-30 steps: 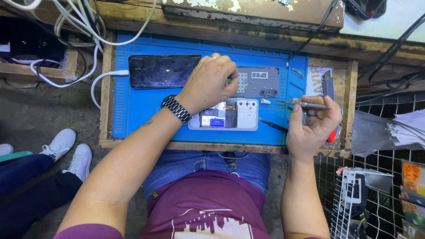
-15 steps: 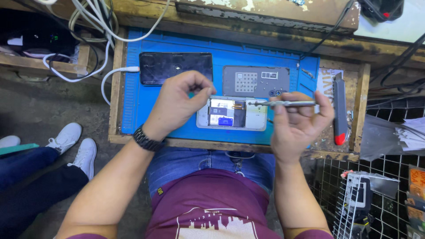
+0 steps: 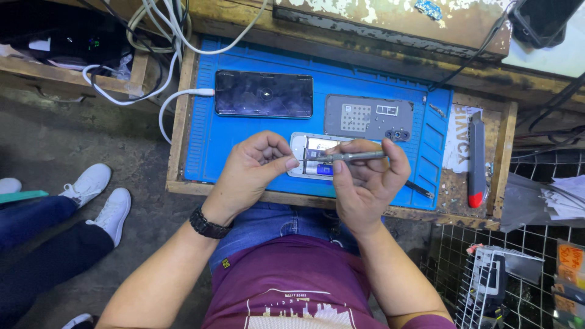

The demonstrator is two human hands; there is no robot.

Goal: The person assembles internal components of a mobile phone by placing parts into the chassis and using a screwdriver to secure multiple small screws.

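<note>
two phones (image 3: 264, 94) (image 3: 317, 155), one back cover (image 3: 368, 117), one screwdriver (image 3: 350, 157), two hands (image 3: 256, 167) (image 3: 365, 183)

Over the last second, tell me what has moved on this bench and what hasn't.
The left hand came off the grey back cover and drew back toward the body; its fingertips now meet the tip of the screwdriver. The right hand, gripping the screwdriver throughout, swung in from the right edge to above the opened phone. The dark phone on its white cable and the red-tipped cutter stayed put.

Even overhead light, sharp, slight edge distortion
</note>
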